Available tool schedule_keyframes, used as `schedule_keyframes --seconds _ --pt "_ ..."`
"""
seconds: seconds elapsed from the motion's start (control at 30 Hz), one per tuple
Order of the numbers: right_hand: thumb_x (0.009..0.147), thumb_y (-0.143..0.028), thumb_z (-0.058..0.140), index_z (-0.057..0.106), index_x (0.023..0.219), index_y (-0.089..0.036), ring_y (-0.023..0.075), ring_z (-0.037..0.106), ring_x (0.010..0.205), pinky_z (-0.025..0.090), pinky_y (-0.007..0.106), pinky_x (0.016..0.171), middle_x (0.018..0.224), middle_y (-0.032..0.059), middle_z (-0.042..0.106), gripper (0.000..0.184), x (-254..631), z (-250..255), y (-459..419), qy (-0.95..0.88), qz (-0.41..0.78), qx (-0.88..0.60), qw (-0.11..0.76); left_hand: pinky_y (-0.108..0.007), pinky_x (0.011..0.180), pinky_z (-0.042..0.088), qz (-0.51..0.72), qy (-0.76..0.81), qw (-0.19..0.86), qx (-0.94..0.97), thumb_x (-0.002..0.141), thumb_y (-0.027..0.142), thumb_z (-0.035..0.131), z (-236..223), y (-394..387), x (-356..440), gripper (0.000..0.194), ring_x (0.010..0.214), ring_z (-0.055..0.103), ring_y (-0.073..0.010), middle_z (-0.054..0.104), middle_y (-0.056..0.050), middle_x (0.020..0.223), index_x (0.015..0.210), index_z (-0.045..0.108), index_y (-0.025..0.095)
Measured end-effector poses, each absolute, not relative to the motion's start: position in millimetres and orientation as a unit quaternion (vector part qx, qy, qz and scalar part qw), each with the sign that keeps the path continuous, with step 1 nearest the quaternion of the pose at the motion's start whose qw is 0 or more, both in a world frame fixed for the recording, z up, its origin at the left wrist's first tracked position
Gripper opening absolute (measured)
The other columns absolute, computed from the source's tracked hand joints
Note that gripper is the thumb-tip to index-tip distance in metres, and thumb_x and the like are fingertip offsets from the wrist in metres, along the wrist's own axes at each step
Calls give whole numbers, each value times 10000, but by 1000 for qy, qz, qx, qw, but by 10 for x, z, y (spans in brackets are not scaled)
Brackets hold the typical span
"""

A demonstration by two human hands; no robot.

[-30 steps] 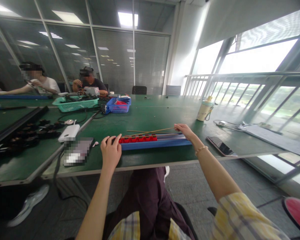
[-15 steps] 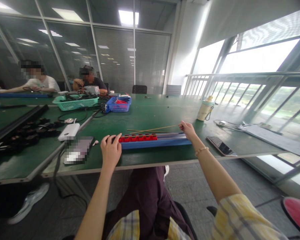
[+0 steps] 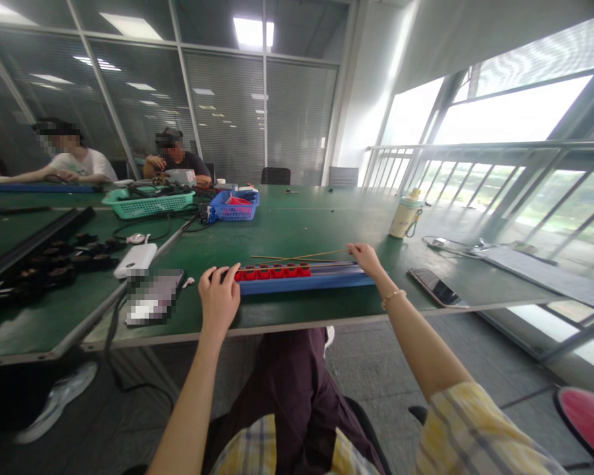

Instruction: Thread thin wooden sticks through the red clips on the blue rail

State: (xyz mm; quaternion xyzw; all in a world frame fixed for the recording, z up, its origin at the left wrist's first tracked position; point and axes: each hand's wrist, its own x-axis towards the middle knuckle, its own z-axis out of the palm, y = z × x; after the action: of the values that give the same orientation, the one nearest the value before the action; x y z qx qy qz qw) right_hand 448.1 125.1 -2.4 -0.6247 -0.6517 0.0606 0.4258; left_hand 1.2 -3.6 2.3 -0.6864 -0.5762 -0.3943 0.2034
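A long blue trough (image 3: 307, 284) lies across the table in front of me. In its left half sits a row of several red blocks (image 3: 277, 272); metal-looking rails run along the right half. My left hand (image 3: 220, 290) is wrapped over the trough's left end, fingertips by the leftmost red block. My right hand (image 3: 369, 258), above the trough's right end, pinches the tip of a thin yellowish stick (image 3: 321, 254) between thumb and forefinger. This stick slants down to the left behind the trough, crossing another thin stick (image 3: 264, 257) on the table.
To the left lie a phone (image 3: 161, 297), an earbud (image 3: 189, 282), a white power bank (image 3: 135, 261) and black parts (image 3: 64, 264). Green (image 3: 148, 206) and blue baskets (image 3: 237, 210) stand farther back. A bottle (image 3: 404, 216) and another phone (image 3: 435, 287) are right. Two people sit opposite.
My right hand has moved slightly left, the pinched stick's end with it. My left hand and the trough have stayed in place.
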Motion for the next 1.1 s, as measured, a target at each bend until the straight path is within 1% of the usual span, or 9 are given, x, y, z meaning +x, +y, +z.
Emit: schedule_keyframes --seconds 0.07,0.17,0.3,0.4,0.5,0.57,0.7,0.87,1.1 --pt "903 -570 451 615 658 -192 175 555 668 401 284 666 666 52 646 479 4430 -10 1239 -682 25 -625 380 -493 1082 365 -395 -576 202 -687 932 212 427 26 -36 16 419 1240 408 -317 638 -103 1207 1290 643 244" --pt "893 -483 524 637 723 -193 180 583 706 417 283 696 720 49 676 355 4372 -13 1232 -698 12 -628 344 -492 1084 363 -395 -575 201 -687 930 207 428 29 -38 19 421 1238 409 -315 640 -103 1199 1290 643 244" --pt "852 -429 608 646 755 -191 184 605 729 434 280 691 764 57 697 259 4365 -35 1227 -706 36 -633 317 -495 1083 364 -398 -574 199 -687 921 204 439 23 -39 19 423 1244 407 -315 643 -103 1196 1289 643 244" --pt "821 -367 643 657 862 -196 170 599 708 436 266 684 763 34 695 177 4374 -32 1210 -705 50 -629 324 -497 1085 363 -402 -572 197 -688 915 203 441 20 -41 18 424 1243 409 -314 646 -102 1188 1284 647 243" --pt "818 -293 610 674 973 -211 151 574 660 429 246 668 724 1 683 187 4362 2 1173 -709 62 -624 323 -502 1090 360 -404 -570 194 -689 910 203 441 26 -47 19 429 1245 408 -315 647 -103 1184 1283 647 240" --pt "822 -251 559 713 930 -216 152 578 671 436 240 677 719 4 692 191 4340 39 1139 -716 73 -622 309 -510 1088 359 -405 -569 190 -690 903 202 441 33 -52 22 434 1244 408 -314 646 -106 1188 1284 647 243" --pt "793 -201 512 780 812 -220 173 620 758 463 234 719 771 21 737 269 4292 114 1074 -715 88 -633 284 -514 1081 358 -406 -570 185 -690 891 201 445 39 -54 29 443 1243 408 -315 645 -106 1187 1284 644 249" --pt "787 -190 515 810 847 -257 187 654 836 486 231 762 835 9 762 309 4252 152 1033 -707 90 -651 261 -493 1091 353 -401 -571 194 -690 910 204 436 25 -48 24 432 1243 405 -311 649 -99 1184 1288 642 242" --pt "806 -197 502 811 913 -271 199 659 924 478 226 784 951 17 768 335 4266 111 1079 -709 58 -671 210 -491 1103 342 -406 -569 188 -690 902 189 456 4 -38 14 434 1256 403 -313 643 -97 1185 1292 637 248"
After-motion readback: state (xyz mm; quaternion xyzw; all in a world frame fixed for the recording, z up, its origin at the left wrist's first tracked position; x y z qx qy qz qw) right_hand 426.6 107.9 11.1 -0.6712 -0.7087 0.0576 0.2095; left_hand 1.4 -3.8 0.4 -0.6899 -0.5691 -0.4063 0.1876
